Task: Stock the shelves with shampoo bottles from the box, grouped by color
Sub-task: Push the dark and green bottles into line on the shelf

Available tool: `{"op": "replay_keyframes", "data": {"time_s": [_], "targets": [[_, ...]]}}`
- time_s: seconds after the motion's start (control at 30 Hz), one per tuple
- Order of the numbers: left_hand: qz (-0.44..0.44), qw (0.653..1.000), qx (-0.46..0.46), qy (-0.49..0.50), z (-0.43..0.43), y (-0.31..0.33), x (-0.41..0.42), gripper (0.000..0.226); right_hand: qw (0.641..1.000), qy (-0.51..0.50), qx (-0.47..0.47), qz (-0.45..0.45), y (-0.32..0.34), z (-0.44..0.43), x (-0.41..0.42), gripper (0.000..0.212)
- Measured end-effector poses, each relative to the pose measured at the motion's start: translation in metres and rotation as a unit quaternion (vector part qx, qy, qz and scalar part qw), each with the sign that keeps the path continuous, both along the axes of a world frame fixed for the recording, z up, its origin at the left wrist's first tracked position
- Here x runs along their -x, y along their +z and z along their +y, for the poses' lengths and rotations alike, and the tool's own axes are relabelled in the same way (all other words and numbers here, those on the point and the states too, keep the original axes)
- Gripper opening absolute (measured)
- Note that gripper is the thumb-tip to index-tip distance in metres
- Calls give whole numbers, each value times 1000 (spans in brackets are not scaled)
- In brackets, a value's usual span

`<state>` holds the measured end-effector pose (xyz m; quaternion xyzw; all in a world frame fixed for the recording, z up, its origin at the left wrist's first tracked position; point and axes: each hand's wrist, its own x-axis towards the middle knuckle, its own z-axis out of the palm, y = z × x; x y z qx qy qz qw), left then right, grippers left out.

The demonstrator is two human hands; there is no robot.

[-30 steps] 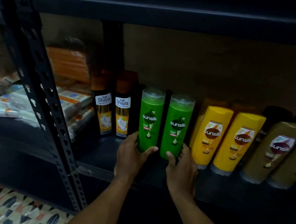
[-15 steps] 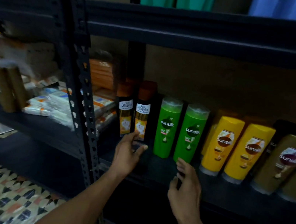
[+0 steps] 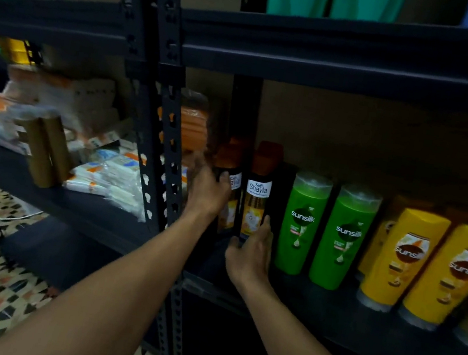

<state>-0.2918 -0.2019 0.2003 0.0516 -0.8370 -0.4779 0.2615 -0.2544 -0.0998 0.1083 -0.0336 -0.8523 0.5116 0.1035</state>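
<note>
The left hand [image 3: 207,193] is laid against the side of the left dark bottle [image 3: 229,189], thumb across its label; its grip is wrapped partly round the bottle, though whether it is clenched tight cannot be told. The right hand [image 3: 249,256] is set at the foot of the right dark bottle [image 3: 257,199], fingers curled up against its lower front; a loose grasp is suggested, but a firm hold cannot be confirmed. Both bottles are kept upright on the shelf [image 3: 328,312], touching or nearly touching each other, and are pressed in from either side, seemingly so that the pair is squared up and closed together as one colour group.

Just right of them, two green bottles [image 3: 325,231] are stood side by side, and beyond those, yellow bottles [image 3: 427,266] are lined up with further ones behind. Each colour is thus kept in its own cluster along the shelf, as the task asks.

To the left, past the upright post [image 3: 164,147], a neighbouring shelf is loaded with blurred white and orange packets [image 3: 110,176] and gold cylinders [image 3: 47,150]. No box is seen in view.

The stocking is judged to be well along, with tidying of the dark pair in hand.
</note>
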Motion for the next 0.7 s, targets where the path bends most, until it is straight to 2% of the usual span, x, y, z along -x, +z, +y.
{"op": "replay_keyframes", "data": {"time_s": [0.1, 0.23, 0.33, 0.43, 0.53, 0.63, 0.7], "targets": [[-80, 995, -60, -23, 1, -30, 2, 48, 999, -44, 1, -6, -9, -4, 17, 88], [-42, 991, -111, -59, -9, -58, 29, 48, 997, -72, 24, 23, -22, -2, 39, 88], [-43, 989, -122, -68, -7, -44, 32, 53, 994, -89, 39, 44, -23, 0, 54, 87], [-48, 990, -108, -71, -5, -35, 31, 45, 992, -103, 37, 58, -24, 1, 62, 81], [-44, 996, -51, -62, -1, -33, 26, 43, 992, -111, 17, 64, -29, 2, 61, 69], [-54, 998, -14, -39, 3, -37, 23, 57, 995, -87, -29, 36, -30, 2, 53, 69], [-50, 999, -4, -18, 5, -38, 16, 50, 998, -64, -18, 7, -28, 0, 43, 68]]}}
